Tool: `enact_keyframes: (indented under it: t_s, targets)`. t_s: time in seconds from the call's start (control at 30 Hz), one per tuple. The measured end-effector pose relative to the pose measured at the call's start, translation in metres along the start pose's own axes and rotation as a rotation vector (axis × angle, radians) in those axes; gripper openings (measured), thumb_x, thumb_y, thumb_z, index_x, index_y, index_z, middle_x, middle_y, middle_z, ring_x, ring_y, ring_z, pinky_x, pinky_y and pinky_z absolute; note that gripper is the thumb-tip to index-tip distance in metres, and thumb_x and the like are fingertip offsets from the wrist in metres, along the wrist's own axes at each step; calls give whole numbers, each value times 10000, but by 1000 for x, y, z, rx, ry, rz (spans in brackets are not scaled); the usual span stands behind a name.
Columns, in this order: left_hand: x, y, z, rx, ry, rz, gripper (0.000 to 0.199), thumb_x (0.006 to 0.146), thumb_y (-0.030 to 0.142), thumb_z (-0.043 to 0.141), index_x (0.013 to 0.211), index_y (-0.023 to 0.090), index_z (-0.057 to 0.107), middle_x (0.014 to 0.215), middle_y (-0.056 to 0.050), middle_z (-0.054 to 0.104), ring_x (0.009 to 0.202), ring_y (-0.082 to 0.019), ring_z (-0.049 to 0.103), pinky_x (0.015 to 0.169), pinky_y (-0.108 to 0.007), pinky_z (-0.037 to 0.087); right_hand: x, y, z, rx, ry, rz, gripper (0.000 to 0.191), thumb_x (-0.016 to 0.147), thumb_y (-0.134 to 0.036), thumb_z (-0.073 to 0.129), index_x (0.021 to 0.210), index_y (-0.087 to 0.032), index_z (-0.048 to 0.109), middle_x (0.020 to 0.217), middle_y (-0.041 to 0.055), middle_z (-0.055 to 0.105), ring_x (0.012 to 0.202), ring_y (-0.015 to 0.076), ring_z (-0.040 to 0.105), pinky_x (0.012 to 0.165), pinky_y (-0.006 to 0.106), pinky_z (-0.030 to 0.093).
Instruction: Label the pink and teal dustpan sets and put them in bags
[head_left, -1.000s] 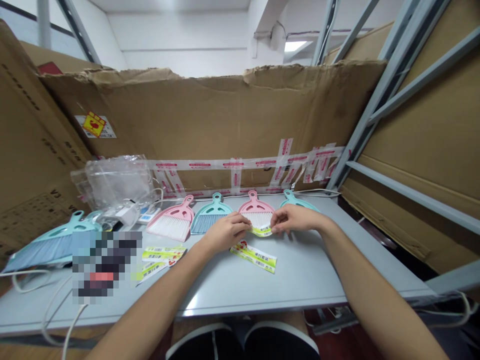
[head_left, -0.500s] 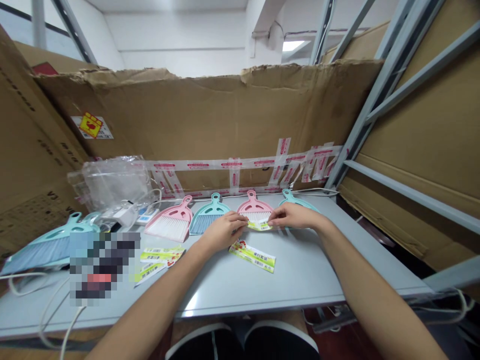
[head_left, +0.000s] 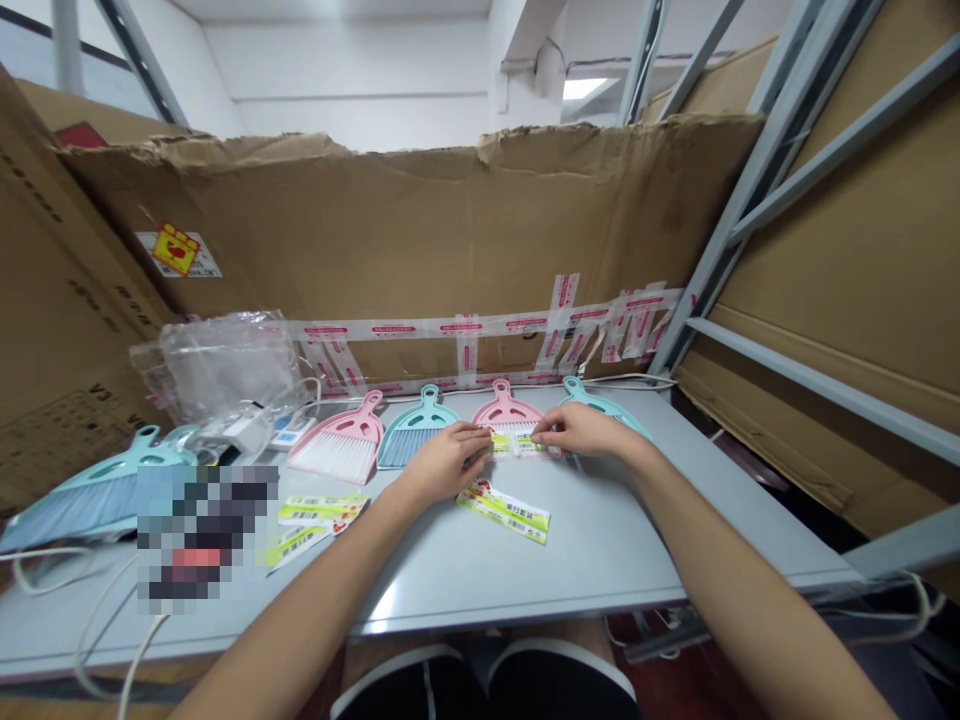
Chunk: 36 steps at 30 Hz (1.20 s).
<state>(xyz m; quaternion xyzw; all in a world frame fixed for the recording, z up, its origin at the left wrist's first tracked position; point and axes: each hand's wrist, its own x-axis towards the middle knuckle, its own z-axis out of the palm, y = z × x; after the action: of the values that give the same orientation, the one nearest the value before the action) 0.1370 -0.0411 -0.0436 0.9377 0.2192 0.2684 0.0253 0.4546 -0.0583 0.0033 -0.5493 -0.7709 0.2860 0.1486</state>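
Head view: left hand (head_left: 448,462) and right hand (head_left: 581,430), both closed on opposite ends of a yellow-green label (head_left: 501,441) over a pink dustpan's (head_left: 504,396) white bristles (head_left: 514,427); glossy grey table (head_left: 600,540) beneath, torn-edged cardboard panel (head_left: 412,240) behind, metal frame (head_left: 810,380) at right, white wall (head_left: 367,65) beyond.

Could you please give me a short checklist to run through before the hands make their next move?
1. Left hand at the left end of the upper strip: ok.
2. Right hand at its right end: ok.
3. Strip's printed side showing: ok, partly.
4. Strip stuck down: cannot tell.
5. Right turquoise dustpan fully in view: not ok, the right hand covers part of it.
6. Lower strip lying apart from the upper one, on the table: ok.
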Motion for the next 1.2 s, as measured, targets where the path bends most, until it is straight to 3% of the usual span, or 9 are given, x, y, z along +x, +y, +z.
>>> enact_keyframes:
  t_s: [0.13,0.33,0.57,0.77,1.03,1.2]
  targets:
    - [0,1,1,-4,-10,8,294,1091,254,647,1345,211,789,1354,-125,820,1293,-304,729,1136,-509,602,0,0,0,-48,2,4,479,934,-611,713,1052,-191,910,760,61,804,662,217,673,675,324,463]
    - [1,3,0,27,-50,-9,265,1108,288,627,1250,199,833,1366,-126,812,1368,-335,670,1168,-522,578,4,10,4,-112,56,-46,381,954,-544,706,951,-223,910,902,79,847,734,215,679,719,314,464]
    - [1,3,-5,33,-58,-41,291,1123,315,599,1254,248,850,1371,-95,811,1366,-327,655,1204,-552,540,6,17,3,-141,45,-38,489,968,-622,672,859,-190,874,781,68,804,708,215,614,689,325,414]
    - [0,1,-3,54,-75,-63,309,1126,323,598,1295,222,835,1405,-96,803,1376,-339,649,1212,-556,537,4,12,3,-148,37,-10,492,970,-621,667,843,-187,860,755,62,788,679,203,588,667,323,396]
    - [4,12,-5,-51,22,-50,345,1128,333,599,1406,216,767,1456,-144,755,1427,-341,619,1220,-573,528,3,1,-1,-290,258,-53,323,1051,-402,630,1068,-222,897,1038,108,870,933,271,724,814,332,483]
    - [6,31,-16,-190,-93,83,266,1106,360,647,1272,252,825,1264,-108,826,1201,-296,725,1137,-501,554,3,-1,-3,-337,386,3,305,1079,-366,606,1106,-227,877,1097,106,866,976,260,734,841,324,487]
